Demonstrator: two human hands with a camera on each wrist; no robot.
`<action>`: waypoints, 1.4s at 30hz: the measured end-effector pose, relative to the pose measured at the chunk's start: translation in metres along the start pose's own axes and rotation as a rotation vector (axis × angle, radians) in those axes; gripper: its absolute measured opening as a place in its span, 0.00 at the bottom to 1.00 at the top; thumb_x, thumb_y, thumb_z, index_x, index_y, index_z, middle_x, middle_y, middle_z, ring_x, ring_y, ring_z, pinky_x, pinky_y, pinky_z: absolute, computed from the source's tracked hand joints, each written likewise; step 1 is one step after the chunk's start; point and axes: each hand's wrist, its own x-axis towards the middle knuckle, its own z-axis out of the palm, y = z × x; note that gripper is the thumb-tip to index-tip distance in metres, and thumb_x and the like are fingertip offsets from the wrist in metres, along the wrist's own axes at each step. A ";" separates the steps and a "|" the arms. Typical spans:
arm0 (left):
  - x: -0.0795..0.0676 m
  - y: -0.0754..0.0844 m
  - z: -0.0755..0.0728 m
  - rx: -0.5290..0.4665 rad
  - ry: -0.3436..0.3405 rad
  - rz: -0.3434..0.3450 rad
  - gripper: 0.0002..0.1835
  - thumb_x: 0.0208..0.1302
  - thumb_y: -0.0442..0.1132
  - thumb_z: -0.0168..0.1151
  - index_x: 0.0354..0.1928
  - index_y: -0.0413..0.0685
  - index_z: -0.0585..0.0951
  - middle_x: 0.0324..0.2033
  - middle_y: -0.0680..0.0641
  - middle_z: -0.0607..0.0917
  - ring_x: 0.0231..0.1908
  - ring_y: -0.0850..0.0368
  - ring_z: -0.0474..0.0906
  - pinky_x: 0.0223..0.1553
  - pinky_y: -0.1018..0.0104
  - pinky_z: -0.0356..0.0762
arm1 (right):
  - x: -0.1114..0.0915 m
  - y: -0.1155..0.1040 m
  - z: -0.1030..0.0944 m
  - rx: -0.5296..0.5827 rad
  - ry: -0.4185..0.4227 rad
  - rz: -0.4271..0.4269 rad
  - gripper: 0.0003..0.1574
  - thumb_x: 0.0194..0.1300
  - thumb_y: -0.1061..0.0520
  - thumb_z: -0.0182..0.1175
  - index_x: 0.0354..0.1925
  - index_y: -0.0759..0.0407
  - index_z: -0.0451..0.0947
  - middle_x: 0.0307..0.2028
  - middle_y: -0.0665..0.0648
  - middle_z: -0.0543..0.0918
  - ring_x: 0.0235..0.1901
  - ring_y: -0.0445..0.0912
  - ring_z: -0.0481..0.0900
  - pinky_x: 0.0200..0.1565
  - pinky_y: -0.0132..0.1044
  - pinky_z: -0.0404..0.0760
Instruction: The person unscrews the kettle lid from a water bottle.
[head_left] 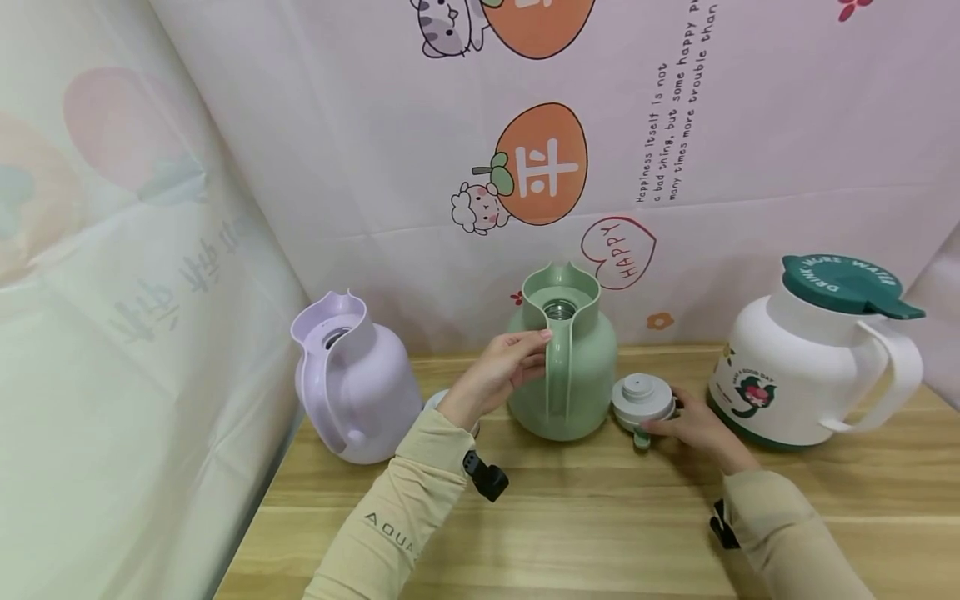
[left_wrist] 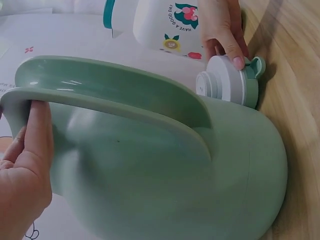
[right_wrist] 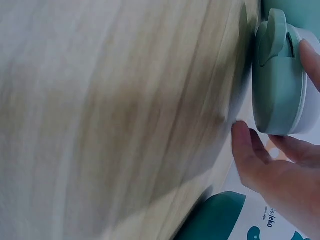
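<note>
A green thermos jug (head_left: 562,375) stands lidless, its metal inner neck showing. My left hand (head_left: 506,367) holds the upper part of its handle (left_wrist: 120,110), fingers bent under the handle's edge. Just right of the jug is a green-and-white stopper lid (head_left: 642,398), upside down with its pale stopper facing up and a green tab toward me. My right hand (head_left: 690,429) grips this lid by its sides, the thumb near the tab and the fingers round the far right side. In the right wrist view the lid's green top (right_wrist: 275,95) sits close to the table.
On the left stands a lilac jug (head_left: 375,392) without a lid. A small pale round object (head_left: 437,400) is partly hidden behind my left forearm. A white jug (head_left: 795,375) with a dark green lid stands right. Behind the wooden table (head_left: 570,517) hangs a printed cloth (head_left: 360,150).
</note>
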 end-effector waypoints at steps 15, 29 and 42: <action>-0.008 0.001 -0.005 0.020 0.009 -0.027 0.24 0.75 0.43 0.45 0.60 0.29 0.70 0.40 0.51 0.81 0.39 0.65 0.80 0.56 0.61 0.79 | 0.003 0.006 0.002 0.021 -0.031 0.029 0.68 0.57 0.43 0.68 0.70 0.78 0.37 0.66 0.84 0.49 0.66 0.76 0.48 0.66 0.68 0.51; -0.013 0.000 -0.001 0.013 0.062 -0.018 0.22 0.75 0.42 0.45 0.60 0.30 0.71 0.41 0.50 0.80 0.38 0.64 0.80 0.50 0.67 0.82 | -0.005 0.008 -0.004 -0.032 -0.057 -0.039 0.67 0.55 0.46 0.68 0.68 0.83 0.37 0.64 0.88 0.50 0.64 0.78 0.52 0.64 0.68 0.57; -0.016 0.004 0.010 -0.066 0.234 0.084 0.17 0.74 0.43 0.47 0.46 0.35 0.78 0.29 0.54 0.80 0.28 0.65 0.78 0.33 0.76 0.81 | -0.050 -0.029 -0.044 -0.225 -0.076 -0.049 0.51 0.63 0.47 0.61 0.66 0.82 0.50 0.53 0.82 0.71 0.51 0.69 0.73 0.47 0.56 0.78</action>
